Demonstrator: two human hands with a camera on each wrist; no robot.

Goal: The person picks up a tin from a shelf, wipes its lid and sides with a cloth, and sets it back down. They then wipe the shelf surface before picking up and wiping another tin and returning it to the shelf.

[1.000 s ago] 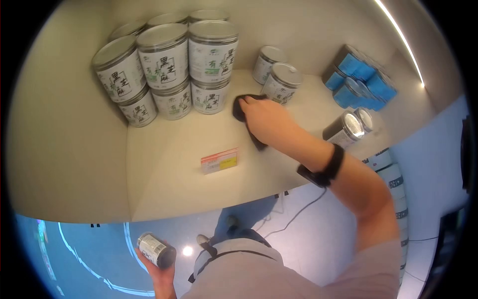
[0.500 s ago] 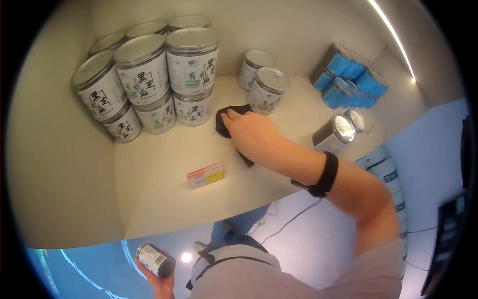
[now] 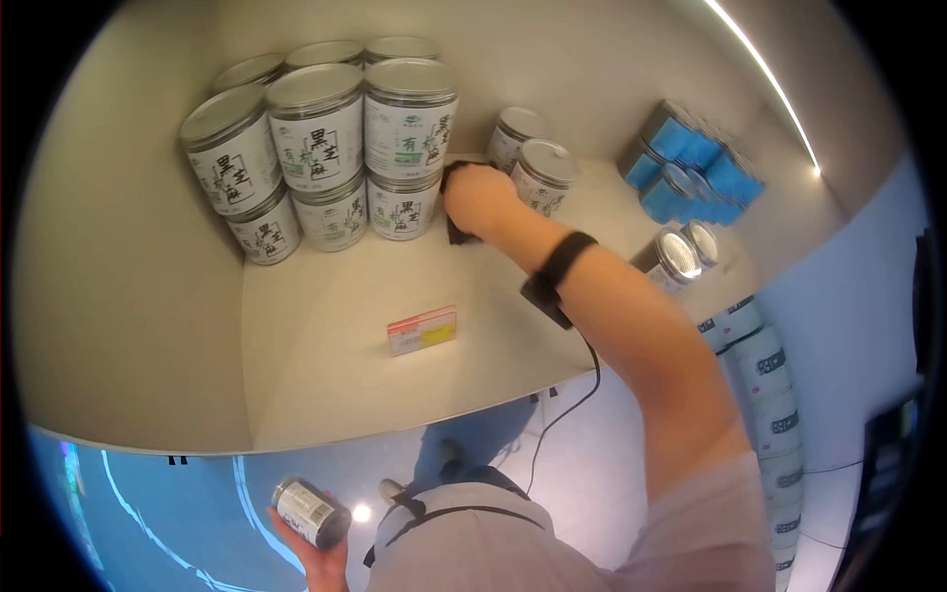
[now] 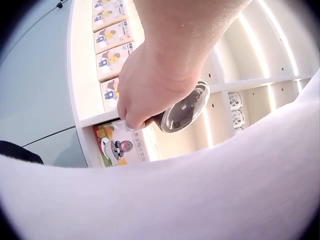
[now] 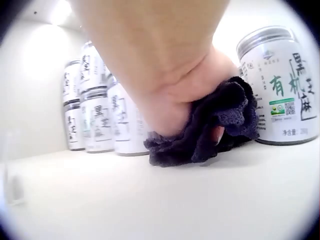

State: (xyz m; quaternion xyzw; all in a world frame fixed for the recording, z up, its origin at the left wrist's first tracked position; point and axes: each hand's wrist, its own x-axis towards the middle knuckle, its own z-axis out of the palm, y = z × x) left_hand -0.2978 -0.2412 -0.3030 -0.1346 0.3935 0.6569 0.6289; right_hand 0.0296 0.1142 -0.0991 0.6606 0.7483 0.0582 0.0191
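My right hand (image 3: 481, 202) grips a bunched dark cloth (image 5: 215, 120) against the white shelf (image 3: 335, 385). It is in the gap between the stacked white-label cans (image 3: 400, 212) on its left and a pair of similar cans (image 3: 543, 178) on its right. In the right wrist view, folds of cloth stick out around the fingers and lie on the shelf surface. Low in front of the shelf, my left hand (image 3: 321, 564) holds a can (image 3: 309, 511) tilted on its side. From the left wrist, that can's dark round end (image 4: 187, 111) shows beyond the hand.
A price card (image 3: 422, 331) stands near the shelf's front. Blue cans (image 3: 681, 187) are stacked at the right, with two silver-lidded cans (image 3: 679, 257) before them. Below the shelf's right end are more white containers (image 3: 764, 360). A cable (image 3: 582, 405) hangs from the right wrist.
My right hand and the cloth have moved deeper into the shelf and leftward, close to the stacked cans. The left hand still holds its can low in front.
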